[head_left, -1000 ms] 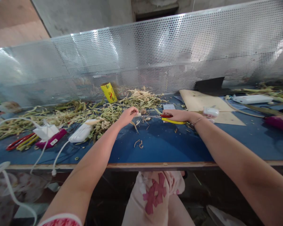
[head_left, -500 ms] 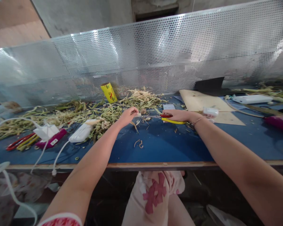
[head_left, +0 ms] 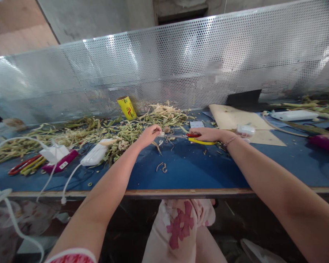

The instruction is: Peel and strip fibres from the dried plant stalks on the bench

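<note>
My right hand is closed round the red and yellow handles of a pair of scissors, their thin metal blades pointing left above the blue tabletop. Opposite the tips, my left hand pinches a small pale plant piece, mostly hidden by the fingers. Just behind the blades lies a small round brownish bit. Dry curled scraps lie on the tabletop below my hands. A heap of dried green and straw-coloured plant stems spreads behind and to the left of my left hand.
A yellow tube leans against the perforated metal screen. At left are a white power strip, a magenta device, a white cable and red and yellow handles. Cardboard lies behind my right hand.
Both hands stay almost in place, the left still pinching and the right still holding the scissors. The whole view has shifted very slightly.
</note>
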A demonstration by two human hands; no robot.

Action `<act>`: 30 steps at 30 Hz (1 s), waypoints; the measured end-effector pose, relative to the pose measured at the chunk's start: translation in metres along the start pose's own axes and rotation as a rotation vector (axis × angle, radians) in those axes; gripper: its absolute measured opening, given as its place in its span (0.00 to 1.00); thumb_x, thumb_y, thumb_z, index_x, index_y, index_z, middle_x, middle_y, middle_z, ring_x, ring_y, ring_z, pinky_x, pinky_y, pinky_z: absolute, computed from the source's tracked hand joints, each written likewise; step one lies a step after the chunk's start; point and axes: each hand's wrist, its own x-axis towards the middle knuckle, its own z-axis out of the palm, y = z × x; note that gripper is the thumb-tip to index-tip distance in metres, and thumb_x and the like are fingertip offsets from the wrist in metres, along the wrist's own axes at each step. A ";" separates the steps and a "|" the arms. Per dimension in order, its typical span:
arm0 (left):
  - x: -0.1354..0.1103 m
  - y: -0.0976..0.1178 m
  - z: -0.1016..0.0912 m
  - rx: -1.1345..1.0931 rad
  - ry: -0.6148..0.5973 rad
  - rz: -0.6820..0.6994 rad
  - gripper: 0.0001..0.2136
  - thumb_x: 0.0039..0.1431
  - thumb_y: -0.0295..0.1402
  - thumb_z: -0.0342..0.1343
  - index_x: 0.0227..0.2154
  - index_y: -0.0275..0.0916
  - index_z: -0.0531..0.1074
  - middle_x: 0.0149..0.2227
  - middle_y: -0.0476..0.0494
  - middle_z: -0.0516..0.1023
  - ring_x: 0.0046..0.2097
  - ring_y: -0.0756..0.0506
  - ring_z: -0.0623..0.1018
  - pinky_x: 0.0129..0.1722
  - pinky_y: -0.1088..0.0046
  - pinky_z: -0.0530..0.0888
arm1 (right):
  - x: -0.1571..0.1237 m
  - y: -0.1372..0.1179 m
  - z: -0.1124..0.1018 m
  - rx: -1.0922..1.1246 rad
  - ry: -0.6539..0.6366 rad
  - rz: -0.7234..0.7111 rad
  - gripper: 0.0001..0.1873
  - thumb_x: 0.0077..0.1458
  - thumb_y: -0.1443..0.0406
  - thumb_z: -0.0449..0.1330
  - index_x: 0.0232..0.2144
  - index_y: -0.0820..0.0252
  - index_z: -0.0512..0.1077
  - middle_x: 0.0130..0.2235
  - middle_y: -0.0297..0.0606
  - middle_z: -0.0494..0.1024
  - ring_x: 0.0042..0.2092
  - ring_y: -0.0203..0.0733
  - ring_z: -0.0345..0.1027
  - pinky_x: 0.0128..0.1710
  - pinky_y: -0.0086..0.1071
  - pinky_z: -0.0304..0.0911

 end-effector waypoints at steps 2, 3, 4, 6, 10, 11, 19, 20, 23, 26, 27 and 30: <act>0.001 -0.002 0.000 0.011 0.010 -0.012 0.05 0.53 0.31 0.47 0.30 0.38 0.66 0.34 0.48 0.72 0.38 0.49 0.71 0.44 0.70 0.67 | -0.001 -0.002 -0.001 -0.021 0.017 0.011 0.18 0.51 0.49 0.47 0.28 0.57 0.55 0.26 0.34 0.62 0.28 0.37 0.52 0.30 0.32 0.48; 0.002 -0.003 0.000 0.013 0.018 -0.014 0.05 0.53 0.31 0.47 0.30 0.38 0.66 0.34 0.48 0.72 0.38 0.49 0.71 0.44 0.70 0.67 | -0.001 -0.003 -0.001 -0.032 0.029 0.016 0.18 0.51 0.48 0.46 0.27 0.57 0.54 0.26 0.34 0.62 0.28 0.37 0.52 0.30 0.32 0.48; 0.003 -0.005 0.000 0.012 0.030 -0.014 0.05 0.53 0.31 0.47 0.30 0.38 0.66 0.33 0.48 0.72 0.38 0.49 0.71 0.44 0.70 0.67 | -0.001 -0.003 -0.001 -0.043 0.043 0.020 0.19 0.51 0.48 0.46 0.26 0.57 0.54 0.26 0.34 0.62 0.28 0.37 0.52 0.29 0.32 0.48; 0.004 -0.007 0.000 0.007 0.070 -0.021 0.05 0.53 0.31 0.47 0.30 0.38 0.65 0.33 0.48 0.72 0.37 0.49 0.71 0.44 0.70 0.67 | -0.001 -0.002 0.000 -0.071 0.074 0.032 0.21 0.50 0.46 0.46 0.26 0.57 0.53 0.26 0.34 0.62 0.28 0.37 0.52 0.29 0.32 0.48; 0.004 -0.004 -0.003 0.041 0.180 -0.103 0.06 0.53 0.29 0.45 0.32 0.38 0.66 0.34 0.46 0.72 0.38 0.48 0.71 0.42 0.70 0.67 | 0.002 0.002 0.004 -0.114 0.135 0.065 0.22 0.50 0.45 0.45 0.27 0.57 0.54 0.28 0.36 0.64 0.28 0.38 0.54 0.28 0.32 0.49; 0.003 -0.002 -0.004 0.049 0.201 -0.134 0.07 0.53 0.30 0.44 0.32 0.38 0.66 0.34 0.46 0.72 0.38 0.48 0.71 0.41 0.70 0.67 | 0.003 0.002 0.004 -0.117 0.146 0.072 0.21 0.50 0.45 0.45 0.27 0.58 0.55 0.29 0.37 0.65 0.28 0.38 0.55 0.28 0.32 0.49; 0.002 0.008 -0.008 -0.011 0.265 -0.234 0.08 0.52 0.32 0.46 0.32 0.37 0.68 0.33 0.44 0.73 0.38 0.46 0.72 0.40 0.69 0.67 | 0.006 -0.010 0.007 -0.118 0.156 0.100 0.21 0.49 0.46 0.48 0.28 0.58 0.57 0.29 0.39 0.68 0.28 0.39 0.59 0.28 0.31 0.50; 0.002 0.008 -0.008 -0.013 0.268 -0.231 0.08 0.51 0.32 0.47 0.32 0.37 0.68 0.33 0.45 0.73 0.37 0.46 0.72 0.40 0.69 0.67 | 0.006 -0.014 0.007 -0.128 0.145 0.093 0.20 0.49 0.47 0.49 0.28 0.58 0.57 0.29 0.39 0.68 0.28 0.39 0.59 0.28 0.31 0.50; 0.000 0.012 -0.009 -0.012 0.266 -0.228 0.08 0.51 0.33 0.47 0.31 0.37 0.68 0.32 0.45 0.73 0.37 0.46 0.72 0.40 0.69 0.67 | 0.007 -0.028 0.009 -0.133 0.089 0.063 0.17 0.50 0.50 0.50 0.30 0.58 0.58 0.30 0.39 0.69 0.29 0.39 0.60 0.28 0.31 0.51; -0.001 0.015 -0.010 0.004 0.256 -0.209 0.07 0.50 0.33 0.48 0.30 0.38 0.68 0.32 0.45 0.73 0.37 0.46 0.72 0.40 0.69 0.68 | 0.010 -0.043 0.016 -0.145 0.009 0.014 0.18 0.50 0.49 0.50 0.31 0.58 0.59 0.31 0.40 0.70 0.29 0.40 0.61 0.26 0.31 0.51; -0.002 0.016 -0.010 0.009 0.254 -0.197 0.07 0.49 0.33 0.48 0.30 0.38 0.68 0.33 0.45 0.74 0.38 0.45 0.72 0.41 0.68 0.67 | 0.012 -0.047 0.019 -0.163 -0.008 0.000 0.19 0.50 0.49 0.49 0.31 0.58 0.59 0.31 0.41 0.70 0.29 0.40 0.61 0.26 0.31 0.51; -0.001 0.015 -0.010 -0.019 0.237 -0.177 0.08 0.48 0.33 0.49 0.31 0.38 0.68 0.38 0.43 0.74 0.42 0.44 0.72 0.43 0.68 0.67 | 0.015 -0.057 0.027 -0.213 0.006 -0.023 0.16 0.51 0.52 0.49 0.32 0.59 0.59 0.33 0.43 0.71 0.30 0.41 0.62 0.26 0.31 0.52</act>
